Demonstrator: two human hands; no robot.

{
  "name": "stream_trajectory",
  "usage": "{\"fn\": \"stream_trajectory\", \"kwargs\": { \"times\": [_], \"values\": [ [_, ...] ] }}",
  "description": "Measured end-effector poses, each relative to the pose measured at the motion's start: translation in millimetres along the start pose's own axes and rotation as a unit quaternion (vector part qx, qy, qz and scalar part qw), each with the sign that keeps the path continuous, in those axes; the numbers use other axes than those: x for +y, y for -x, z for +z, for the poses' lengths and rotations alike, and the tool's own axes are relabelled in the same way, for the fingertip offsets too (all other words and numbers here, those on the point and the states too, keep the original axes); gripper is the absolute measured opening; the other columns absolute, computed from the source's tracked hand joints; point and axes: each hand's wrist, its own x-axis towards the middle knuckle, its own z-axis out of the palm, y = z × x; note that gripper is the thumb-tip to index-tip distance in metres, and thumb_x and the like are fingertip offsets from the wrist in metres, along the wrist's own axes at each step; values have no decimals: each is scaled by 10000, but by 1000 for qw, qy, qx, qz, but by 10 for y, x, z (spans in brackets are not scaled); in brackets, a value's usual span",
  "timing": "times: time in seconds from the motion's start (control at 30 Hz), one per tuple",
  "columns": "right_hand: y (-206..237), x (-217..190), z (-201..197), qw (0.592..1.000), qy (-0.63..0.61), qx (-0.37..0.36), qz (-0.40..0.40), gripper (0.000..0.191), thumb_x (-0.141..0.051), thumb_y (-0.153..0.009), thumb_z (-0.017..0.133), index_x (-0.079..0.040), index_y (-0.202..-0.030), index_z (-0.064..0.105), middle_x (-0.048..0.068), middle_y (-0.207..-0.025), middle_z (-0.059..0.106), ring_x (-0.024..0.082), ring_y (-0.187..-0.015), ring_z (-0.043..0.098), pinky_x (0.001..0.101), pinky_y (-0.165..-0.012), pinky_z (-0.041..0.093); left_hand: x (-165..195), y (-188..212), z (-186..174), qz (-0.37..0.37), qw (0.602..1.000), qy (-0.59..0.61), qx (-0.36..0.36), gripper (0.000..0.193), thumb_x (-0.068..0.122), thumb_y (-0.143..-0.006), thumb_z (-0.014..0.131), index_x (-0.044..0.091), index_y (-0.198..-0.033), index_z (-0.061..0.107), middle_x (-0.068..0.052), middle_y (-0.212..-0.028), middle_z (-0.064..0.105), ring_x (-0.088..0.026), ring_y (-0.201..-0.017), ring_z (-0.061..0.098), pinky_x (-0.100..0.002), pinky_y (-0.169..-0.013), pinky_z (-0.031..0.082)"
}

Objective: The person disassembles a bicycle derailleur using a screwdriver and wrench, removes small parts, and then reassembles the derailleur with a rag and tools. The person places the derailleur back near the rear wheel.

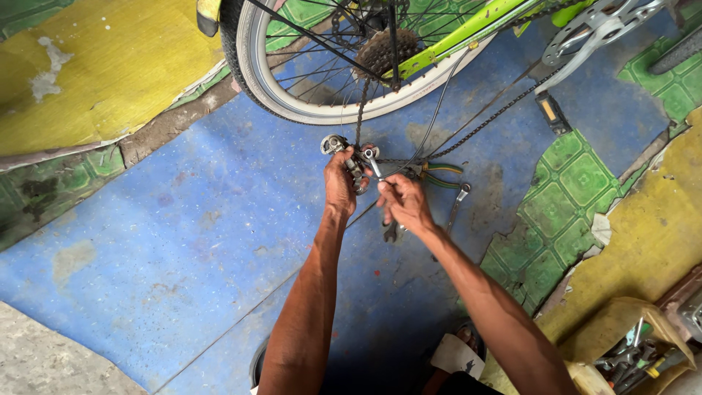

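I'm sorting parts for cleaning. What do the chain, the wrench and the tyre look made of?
Chain: metal, likely steel, dull and dark with grime or rust. Wrench in the right hand: bright, shiny metal, probably plated steel. Tyre: black rubber, matte, with a pale sidewall.

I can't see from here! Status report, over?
Left hand grips the derailleur under the rear wheel. Right hand holds a wrench on it. Chain hangs slack; pliers beside.

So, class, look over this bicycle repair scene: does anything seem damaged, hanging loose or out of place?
Yes. The rear derailleur hangs off the frame on the slack chain, held by the left hand, while the right hand grips a wrench. The blue floor covering is torn, exposing green tiles.
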Motion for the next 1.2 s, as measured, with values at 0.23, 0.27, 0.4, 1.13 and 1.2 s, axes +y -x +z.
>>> {"fn": "stream_trajectory", "kwargs": {
  "times": [0.23,0.27,0.4,1.13,1.2],
  "values": [
    [-89,33,-393,970,189,88,-125,115,-186,-987,690,-110,-1057,740,40,-831,758,134,-637,633,315,-502,501,5,-46,2,-3,1000,8,22,271,259,-976,538,14,-1059,619,-125,-903,719,-187,-621,645,-302,-450,415],
    [-95,33,-441,963,203,129,-125,117,-185,-976,695,-114,-1059,737,37,-833,742,123,-643,638,310,-498,509,4,-53,3,1,1000,6,22,272,259,-973,539,11,-1053,617,-126,-902,723,-187,-617,642,-304,-448,414],
    [-84,52,-534,764,385,368,-365,108,-256,-896,744,-171,-956,718,105,-858,647,188,-745,577,294,-559,465,2,-58,13,-2,1000,19,15,290,273,-990,545,1,-1050,624,-128,-879,706,-190,-612,640,-301,-445,403],
    [110,73,-560,990,-131,0,-44,242,-48,-964,529,-110,-1195,562,137,-954,741,155,-631,655,244,-474,554,-12,-12,36,1,1000,1,20,331,268,-1003,550,-30,-1114,643,-126,-913,711,-175,-626,642,-296,-472,431],
    [107,69,-459,995,-90,-21,-42,176,-79,-1002,537,-47,-1129,654,117,-937,735,124,-585,563,232,-432,438,-11,-3,34,-2,999,-1,33,305,265,-1008,561,-15,-1106,630,-123,-900,697,-179,-633,646,-300,-478,433]
  ]
}}
